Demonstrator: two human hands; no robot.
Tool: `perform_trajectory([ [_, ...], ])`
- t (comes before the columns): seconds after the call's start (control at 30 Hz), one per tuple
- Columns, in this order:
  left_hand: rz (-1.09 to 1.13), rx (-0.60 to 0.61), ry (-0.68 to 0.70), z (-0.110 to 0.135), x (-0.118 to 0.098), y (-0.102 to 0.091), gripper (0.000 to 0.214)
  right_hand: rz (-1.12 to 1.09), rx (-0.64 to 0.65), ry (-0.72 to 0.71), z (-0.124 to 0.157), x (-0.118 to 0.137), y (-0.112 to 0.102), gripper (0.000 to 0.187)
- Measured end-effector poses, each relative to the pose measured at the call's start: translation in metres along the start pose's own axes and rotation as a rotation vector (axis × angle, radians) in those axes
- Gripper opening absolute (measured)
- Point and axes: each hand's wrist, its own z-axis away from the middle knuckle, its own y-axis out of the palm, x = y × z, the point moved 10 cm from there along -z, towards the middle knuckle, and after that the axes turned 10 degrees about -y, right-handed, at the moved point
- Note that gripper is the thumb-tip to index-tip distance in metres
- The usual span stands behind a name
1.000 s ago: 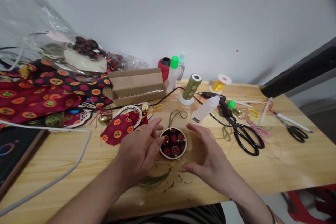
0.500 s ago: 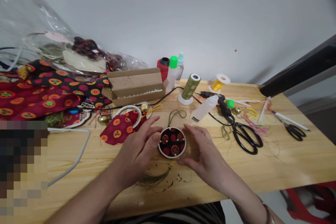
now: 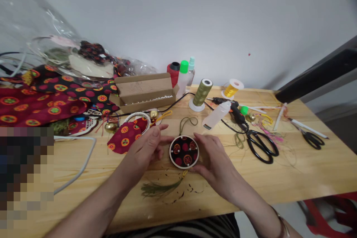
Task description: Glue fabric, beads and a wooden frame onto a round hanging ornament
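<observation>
A round pendant [image 3: 184, 151] with black, flower-patterned fabric, white beads and a pale rim lies on the table in front of me. A green cord loop [image 3: 187, 122] comes off its top. From its bottom, a yellow knot leads to a green tassel [image 3: 158, 189]. My right hand [image 3: 214, 163] curves round the pendant's right side, thumb and fingertips at the rim. To the left, my left hand [image 3: 149, 145] has its fingers stretched out, one fingertip near the rim. Behind my left hand lie a red patterned fabric piece [image 3: 122, 138] and a white ring [image 3: 126, 118].
An open cardboard box [image 3: 145, 91], a green thread spool [image 3: 202, 95] and a white squeeze bottle [image 3: 216, 116] stand or lie behind. Rightward are a glue gun [image 3: 237, 113], black-handled scissors [image 3: 262, 147] and smaller scissors [image 3: 314, 139]. Patterned fabric [image 3: 33, 102] is piled left.
My left hand has drawn back left from the pendant, uncovering its left rim. The pendant has shifted slightly right, and my right hand's fingertips are nearer its rim.
</observation>
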Motion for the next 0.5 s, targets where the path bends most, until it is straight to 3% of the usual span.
perform_trajectory([
  [0.13,0.092,0.038,-0.155,-0.001,0.008,0.003,0.059,-0.012,-0.023,-0.022,0.001,0.001,-0.002,0.073],
  [0.33,0.094,0.058,-0.053,0.003,-0.005,0.007,0.042,-0.141,-0.080,0.017,0.006,-0.007,0.000,0.074],
  [0.5,0.046,0.105,-0.019,0.002,-0.007,0.013,0.046,-0.189,-0.101,0.039,0.006,-0.011,0.001,0.076],
])
